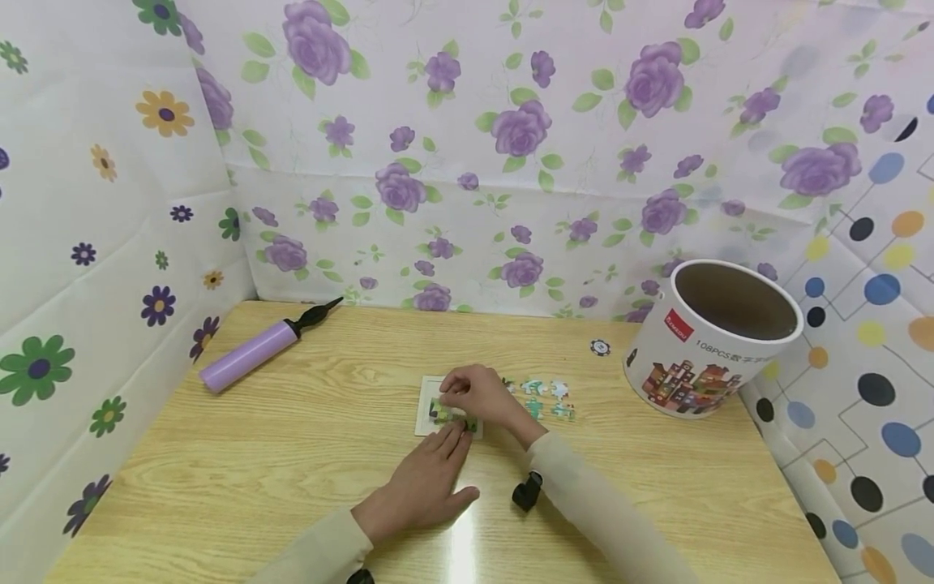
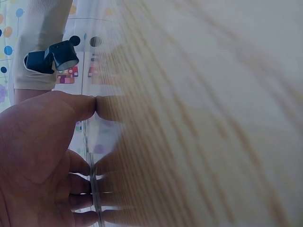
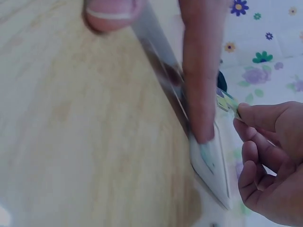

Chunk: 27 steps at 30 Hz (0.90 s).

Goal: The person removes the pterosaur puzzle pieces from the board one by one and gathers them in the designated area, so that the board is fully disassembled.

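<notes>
A small white puzzle tray (image 1: 423,418) lies flat on the table, with green puzzle pieces (image 1: 440,412) in its lower part. My left hand (image 1: 422,483) rests at the tray's near edge, fingers extended and their tips on the pieces there. Above the tray, my right hand (image 1: 477,395) pinches a green and yellow jigsaw piece (image 3: 228,101) between thumb and forefinger; the right wrist view shows it held tilted. Part of the tray is hidden beneath the right hand. Several loose jigsaw pieces (image 1: 560,390) lie on the table just right of it.
On the left of the table lies a purple hand pump (image 1: 251,355) with a black nozzle. A large white bucket (image 1: 679,357) stands at the back right, and a round poker chip (image 1: 600,347) lies beside it. Flowered cloth (image 1: 452,243) hangs behind the table.
</notes>
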### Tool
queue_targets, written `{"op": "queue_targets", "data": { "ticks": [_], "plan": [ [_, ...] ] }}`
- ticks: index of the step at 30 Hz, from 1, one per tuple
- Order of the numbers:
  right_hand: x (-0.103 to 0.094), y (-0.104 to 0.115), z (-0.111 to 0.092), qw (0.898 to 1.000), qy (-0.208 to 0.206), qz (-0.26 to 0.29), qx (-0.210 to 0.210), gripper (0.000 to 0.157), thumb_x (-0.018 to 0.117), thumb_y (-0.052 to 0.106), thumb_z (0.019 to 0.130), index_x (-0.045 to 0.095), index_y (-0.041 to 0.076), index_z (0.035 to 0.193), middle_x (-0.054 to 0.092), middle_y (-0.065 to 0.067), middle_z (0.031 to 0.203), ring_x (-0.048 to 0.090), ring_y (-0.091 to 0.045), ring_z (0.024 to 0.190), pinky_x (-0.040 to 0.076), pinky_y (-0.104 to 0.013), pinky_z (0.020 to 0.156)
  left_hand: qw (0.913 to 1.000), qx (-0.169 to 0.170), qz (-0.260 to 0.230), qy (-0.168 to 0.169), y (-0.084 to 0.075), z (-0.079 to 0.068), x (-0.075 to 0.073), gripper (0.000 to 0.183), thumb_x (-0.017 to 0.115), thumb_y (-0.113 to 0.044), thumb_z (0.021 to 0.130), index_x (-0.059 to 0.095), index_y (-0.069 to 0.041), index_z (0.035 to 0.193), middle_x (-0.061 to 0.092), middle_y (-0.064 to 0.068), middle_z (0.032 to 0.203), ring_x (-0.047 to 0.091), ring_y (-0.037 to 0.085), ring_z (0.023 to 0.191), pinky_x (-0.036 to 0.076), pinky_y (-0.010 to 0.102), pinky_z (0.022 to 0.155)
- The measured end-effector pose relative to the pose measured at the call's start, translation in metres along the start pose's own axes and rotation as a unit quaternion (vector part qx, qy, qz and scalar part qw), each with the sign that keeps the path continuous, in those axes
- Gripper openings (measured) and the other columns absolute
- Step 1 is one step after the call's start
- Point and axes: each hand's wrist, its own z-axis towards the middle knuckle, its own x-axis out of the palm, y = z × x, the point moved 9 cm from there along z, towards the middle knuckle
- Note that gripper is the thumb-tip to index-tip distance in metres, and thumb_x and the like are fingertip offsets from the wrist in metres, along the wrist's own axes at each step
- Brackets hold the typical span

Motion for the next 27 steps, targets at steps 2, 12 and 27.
{"op": "queue_targets", "data": {
  "ticks": [2,12,27],
  "plan": [
    [-0.007,-0.002,-0.002,1.000,-0.005,-0.001,0.001,0.004,0.074,0.022,0.096,0.075,0.019,0.098,0.072,0.008,0.089,0.067,-0.007,0.081,0.056,-0.028,0.074,1.0000,0.001,0.001,0.000,0.000,0.000,0.000,0.077,0.049,-0.053,0.103,0.040,0.005,0.153,0.035,0.024,0.161,0.033,0.034,0.151,0.036,0.048,0.118],
    [-0.034,-0.019,-0.023,0.999,-0.016,-0.011,0.026,0.005,0.075,0.021,0.096,0.075,0.018,0.099,0.071,0.007,0.090,0.066,-0.011,0.082,0.055,-0.032,0.073,1.0000,-0.003,-0.003,0.001,0.001,-0.002,0.000,0.078,0.049,-0.053,0.103,0.040,0.005,0.154,0.035,0.022,0.162,0.033,0.034,0.151,0.034,0.049,0.119],
    [-0.066,-0.049,-0.067,0.997,-0.042,-0.025,0.058,0.003,0.079,0.019,0.091,0.076,0.018,0.092,0.071,0.009,0.084,0.065,-0.011,0.079,0.054,-0.029,0.070,0.9999,-0.001,-0.011,0.004,-0.002,-0.001,0.000,0.079,0.047,-0.054,0.104,0.037,0.006,0.155,0.032,0.024,0.163,0.031,0.036,0.151,0.034,0.050,0.119]
  ]
}}
